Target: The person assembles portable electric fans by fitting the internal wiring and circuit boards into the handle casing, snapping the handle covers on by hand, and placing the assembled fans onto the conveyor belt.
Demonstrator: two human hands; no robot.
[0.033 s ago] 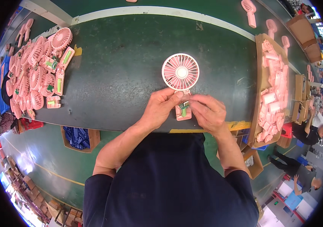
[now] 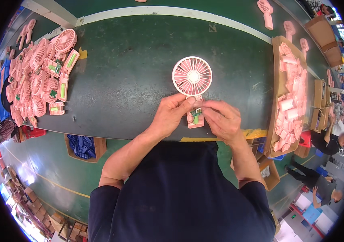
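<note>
A pink handheld fan [image 2: 192,76] lies on the dark green table in front of me, its round head away from me. Its handle is open, baring a small green circuit board [image 2: 196,111] with a light green part below it. My left hand [image 2: 169,115] is closed on the fan's neck from the left, thumb on top. From the right, my right hand [image 2: 222,120] pinches at the top of the circuit board. The fingertips hide what exactly lies between them.
Many similar fans, some opened, form a pile [image 2: 39,76] at the left. A cardboard box [image 2: 277,80] of pink handle covers stands at the right edge. A box of dark blue pieces [image 2: 82,146] sits below the table. A white rail [image 2: 172,11] crosses the far side. Other people [image 2: 321,183] stand at the right.
</note>
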